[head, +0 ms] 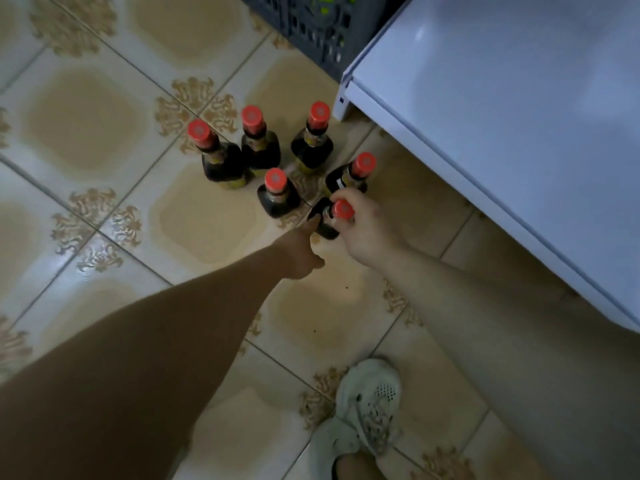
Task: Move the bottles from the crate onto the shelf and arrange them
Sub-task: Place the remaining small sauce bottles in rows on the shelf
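Observation:
Several dark bottles with red caps stand upright on the tiled floor [104, 116]. The nearest bottle [341, 210] is gripped around its neck by my right hand [363, 230]. My left hand [301, 251] reaches in beside it, with a straight finger touching the bottle's dark body. Other bottles stand behind, one [360, 168] close to the white shelf [502, 116] and another [277, 188] to the left of the gripped one. The grey crate [311, 26] sits at the top, with something green inside.
The white shelf's corner juts over the floor on the right, with dark space under it. My foot in a white shoe [367, 403] stands at the bottom centre.

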`<state>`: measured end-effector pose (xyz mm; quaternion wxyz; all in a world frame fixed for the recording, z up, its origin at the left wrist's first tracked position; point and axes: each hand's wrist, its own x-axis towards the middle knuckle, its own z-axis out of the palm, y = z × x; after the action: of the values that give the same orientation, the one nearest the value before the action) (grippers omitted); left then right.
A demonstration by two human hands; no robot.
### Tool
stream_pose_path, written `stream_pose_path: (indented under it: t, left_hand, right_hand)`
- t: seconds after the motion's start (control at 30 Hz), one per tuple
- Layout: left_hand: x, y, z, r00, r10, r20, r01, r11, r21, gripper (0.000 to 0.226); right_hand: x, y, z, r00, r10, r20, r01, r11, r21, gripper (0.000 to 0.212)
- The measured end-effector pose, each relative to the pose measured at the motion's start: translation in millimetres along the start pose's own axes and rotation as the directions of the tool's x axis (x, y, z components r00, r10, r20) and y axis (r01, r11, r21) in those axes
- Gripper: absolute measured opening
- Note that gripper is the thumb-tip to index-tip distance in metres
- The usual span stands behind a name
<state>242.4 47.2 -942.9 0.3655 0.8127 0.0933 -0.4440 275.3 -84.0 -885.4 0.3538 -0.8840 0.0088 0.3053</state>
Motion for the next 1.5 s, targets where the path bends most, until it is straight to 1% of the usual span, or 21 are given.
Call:
stream_pose_path:
  t: [0.07, 0.17, 0.23, 0.3, 0.37, 0.43, 0.5, 0.6, 0.63, 0.67, 0.7, 0.77, 0.8, 0.9, 0.97, 1.07, 1.13, 1.2, 1.3, 1.4, 1.5]
  left_hand:
    - [-17, 4, -9, 1.0, 0.017, 0.004, -0.017, 1.0, 0.01, 0.094]
    - [-63, 14, -34, 0.998, 0.061, -0.016, -0.062, 0.997, -0.039, 0.097]
    - [-109, 26, -60, 0.995, 0.094, -0.02, -0.095, 0.994, -0.058, 0.099]
    - [-166, 43, -90, 0.987, 0.157, 0.011, -0.156, 0.984, -0.083, 0.101]
    - [-231, 66, -121, 0.968, 0.245, 0.057, -0.239, 0.966, -0.097, 0.101]
    - [-297, 93, -153, 0.939, 0.339, 0.063, -0.328, 0.935, -0.134, 0.099]
    - [-361, 121, -186, 0.907, 0.418, 0.045, -0.399, 0.891, -0.218, 0.099]
    - [-449, 164, -236, 0.849, 0.528, 0.026, -0.489, 0.804, -0.339, 0.091]
    - [-478, 177, -250, 0.826, 0.563, 0.023, -0.518, 0.775, -0.361, 0.089]
    - [-507, 190, -262, 0.8, 0.601, 0.01, -0.554, 0.744, -0.374, 0.089]
    - [-534, 200, -271, 0.776, 0.631, -0.003, -0.584, 0.717, -0.38, 0.089]
    - [-585, 219, -285, 0.735, 0.676, -0.049, -0.637, 0.663, -0.394, 0.092]
    - [-609, 227, -289, 0.711, 0.699, -0.077, -0.666, 0.634, -0.394, 0.092]
    - [-672, 253, -291, 0.632, 0.758, -0.161, -0.747, 0.542, -0.385, 0.079]
    - [-704, 271, -286, 0.589, 0.79, -0.168, -0.774, 0.493, -0.397, 0.08]
    - [-742, 295, -273, 0.539, 0.828, -0.155, -0.806, 0.453, -0.38, 0.076]
    - [-765, 313, -260, 0.519, 0.842, -0.144, -0.822, 0.447, -0.352, 0.077]
    - [-781, 331, -239, 0.507, 0.852, -0.131, -0.834, 0.447, -0.324, 0.075]
    - [-797, 359, -196, 0.469, 0.876, -0.11, -0.849, 0.414, -0.329, 0.072]
    - [-804, 385, -149, 0.432, 0.9, -0.055, -0.863, 0.396, -0.313, 0.072]
    - [-802, 409, -108, 0.414, 0.91, 0.002, -0.87, 0.396, -0.295, 0.075]
  right_hand:
    - [-18, -16, -12, 1.0, -0.007, -0.023, 0.007, 1.0, 0.017, 0.03]
    - [-59, -56, -42, 0.998, -0.028, -0.047, 0.031, 0.998, 0.047, 0.031]
    - [-98, -98, -72, 0.997, -0.062, -0.053, 0.066, 0.995, 0.079, 0.03]
    - [-142, -151, -106, 0.993, -0.088, -0.076, 0.099, 0.984, 0.145, 0.03]
    - [-186, -209, -143, 0.981, -0.118, -0.151, 0.149, 0.966, 0.213, 0.034]
    - [-232, -271, -179, 0.958, -0.119, -0.261, 0.192, 0.943, 0.274, 0.034]
    - [-277, -329, -211, 0.907, -0.097, -0.41, 0.253, 0.903, 0.347, 0.03]
    - [-338, -404, -251, 0.763, -0.001, -0.646, 0.383, 0.806, 0.451, 0.017]
    - [-356, -424, -261, 0.729, 0.035, -0.684, 0.416, 0.771, 0.483, 0.013]
    - [-375, -442, -269, 0.715, 0.059, -0.697, 0.432, 0.747, 0.506, 0.01]
    - [-393, -457, -276, 0.722, 0.059, -0.69, 0.432, 0.739, 0.516, 0.01]
    - [-428, -482, -290, 0.754, 0.025, -0.657, 0.437, 0.727, 0.529, 0.017]
    - [-446, -493, -298, 0.755, 0.018, -0.656, 0.449, 0.714, 0.536, 0.021]
    - [-496, -518, -328, 0.714, -0.003, -0.7, 0.511, 0.685, 0.519, 0.018]
    - [-528, -528, -348, 0.671, -0.041, -0.74, 0.556, 0.687, 0.467, 0.016]
    - [-570, -531, -372, 0.624, -0.111, -0.774, 0.608, 0.691, 0.391, 0.014]
    - [-599, -525, -387, 0.594, -0.123, -0.795, 0.62, 0.7, 0.355, 0.019]
    - [-630, -510, -399, 0.572, -0.109, -0.813, 0.608, 0.722, 0.33, 0.021]
    - [-678, -480, -415, 0.541, -0.097, -0.835, 0.586, 0.756, 0.291, 0.019]
    - [-721, -445, -428, 0.494, -0.054, -0.868, 0.556, 0.787, 0.268, 0.022]
    - [-758, -409, -439, 0.489, -0.021, -0.872, 0.518, 0.811, 0.271, 0.017]
